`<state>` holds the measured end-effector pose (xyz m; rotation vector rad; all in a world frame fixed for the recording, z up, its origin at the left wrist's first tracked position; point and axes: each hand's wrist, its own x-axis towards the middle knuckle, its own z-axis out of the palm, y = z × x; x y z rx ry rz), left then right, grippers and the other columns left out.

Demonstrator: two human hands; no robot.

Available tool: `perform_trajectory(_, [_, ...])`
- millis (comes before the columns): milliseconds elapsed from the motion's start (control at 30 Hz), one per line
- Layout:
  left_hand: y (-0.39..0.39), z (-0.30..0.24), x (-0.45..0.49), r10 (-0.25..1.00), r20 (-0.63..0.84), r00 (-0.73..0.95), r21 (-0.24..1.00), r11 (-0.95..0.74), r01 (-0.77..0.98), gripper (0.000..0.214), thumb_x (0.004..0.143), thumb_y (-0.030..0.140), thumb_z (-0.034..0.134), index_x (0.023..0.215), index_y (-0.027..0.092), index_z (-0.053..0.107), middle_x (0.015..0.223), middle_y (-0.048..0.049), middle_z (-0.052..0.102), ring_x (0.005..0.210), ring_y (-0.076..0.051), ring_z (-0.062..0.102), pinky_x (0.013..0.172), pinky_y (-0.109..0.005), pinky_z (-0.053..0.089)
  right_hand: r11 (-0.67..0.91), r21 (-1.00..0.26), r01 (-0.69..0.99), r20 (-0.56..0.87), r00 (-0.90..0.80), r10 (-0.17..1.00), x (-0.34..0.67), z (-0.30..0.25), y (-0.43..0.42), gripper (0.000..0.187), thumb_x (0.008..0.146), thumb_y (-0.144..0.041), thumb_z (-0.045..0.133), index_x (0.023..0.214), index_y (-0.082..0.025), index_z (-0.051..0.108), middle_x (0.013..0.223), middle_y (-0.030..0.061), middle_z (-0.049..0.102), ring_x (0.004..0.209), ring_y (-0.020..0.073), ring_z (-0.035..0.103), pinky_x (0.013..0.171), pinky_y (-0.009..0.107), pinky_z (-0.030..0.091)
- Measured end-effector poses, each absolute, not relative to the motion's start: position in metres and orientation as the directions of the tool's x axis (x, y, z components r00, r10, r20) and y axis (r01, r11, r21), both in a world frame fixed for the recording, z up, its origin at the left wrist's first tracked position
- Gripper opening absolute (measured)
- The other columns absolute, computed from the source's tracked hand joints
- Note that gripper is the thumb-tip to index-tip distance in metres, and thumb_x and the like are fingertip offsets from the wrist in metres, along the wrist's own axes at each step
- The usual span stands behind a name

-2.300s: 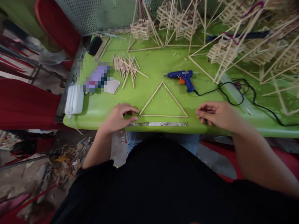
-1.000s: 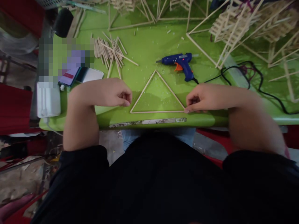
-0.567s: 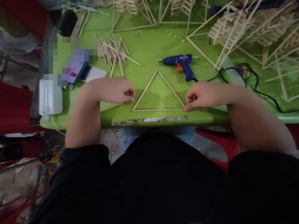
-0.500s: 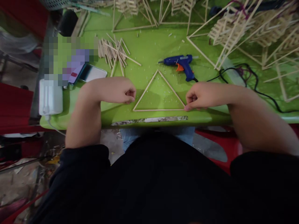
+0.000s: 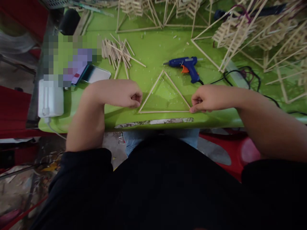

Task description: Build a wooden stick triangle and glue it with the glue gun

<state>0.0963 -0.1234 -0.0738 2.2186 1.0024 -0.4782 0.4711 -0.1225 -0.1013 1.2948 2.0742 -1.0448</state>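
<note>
The stick triangle [image 5: 165, 111] lies flat near the front edge of the green table [image 5: 153, 40], between the two hands, one point facing away from the person. Working across my remote view from the left, I first pick up a white box [image 5: 51, 99] with a cable running off its front, and a black rounded object [image 5: 69, 21] farther back. Next comes a loose pile of sticks [image 5: 116, 52], several crossing over the rest. In front of it I see the left hand [image 5: 130, 94], fingers curled together, just beside the triangle's left corner; from this angle I can't be sure whether they touch the wood. A mottled strip [image 5: 165, 121] lies along the table edge, nearer the person. Behind the triangle I have the blue glue gun [image 5: 183, 61] on its side, nozzle to the left. The right hand [image 5: 203, 99] has thumb and fingers clamped on the triangle's right corner. Farther right stand latticed stick frames [image 5: 236, 35].
</note>
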Motion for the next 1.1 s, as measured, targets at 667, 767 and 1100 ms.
perform_trajectory(667, [-0.121, -0.083, 0.103, 0.482, -0.601, 0.638, 0.429, -0.479, 0.766, 0.028, 0.089, 0.049, 0.083, 0.081, 0.022, 0.083, 0.074, -0.0051, 0.076, 0.067, -0.02, 0.064, 0.069, -0.034, 0.039, 0.229, -0.418, 0.879, -0.72, -0.474, 0.506, 0.477, -0.102, -0.119, 0.056, 0.083, -0.079, 0.087, 0.067, -0.028, 0.072, 0.063, 0.0033, 0.075, 0.06, 0.0237, 0.067, 0.064, 0.04, 0.045])
perform_trajectory(767, [-0.121, -0.086, 0.103, 0.5, -0.617, 0.608, 0.402, -0.464, 0.79, 0.03, 0.088, 0.049, 0.085, 0.075, 0.022, 0.08, 0.067, -0.0048, 0.07, 0.062, -0.02, 0.059, 0.068, -0.036, 0.037, 0.216, -0.416, 0.883, -0.725, -0.466, 0.508, 0.477, -0.103, -0.119, 0.054, 0.083, -0.077, 0.088, 0.067, -0.028, 0.072, 0.064, 0.0037, 0.075, 0.06, 0.0238, 0.067, 0.066, 0.041, 0.046])
perform_trajectory(1100, [-0.121, -0.089, 0.103, 0.517, -0.619, 0.591, 0.368, -0.474, 0.8, 0.037, 0.09, 0.052, 0.085, 0.07, 0.022, 0.076, 0.065, -0.0056, 0.065, 0.062, -0.021, 0.057, 0.07, -0.038, 0.036, 0.231, -0.418, 0.879, -0.719, -0.475, 0.507, 0.474, -0.097, -0.123, 0.058, 0.093, -0.074, 0.083, 0.072, -0.022, 0.07, 0.066, 0.008, 0.075, 0.063, 0.0195, 0.062, 0.069, 0.04, 0.039])
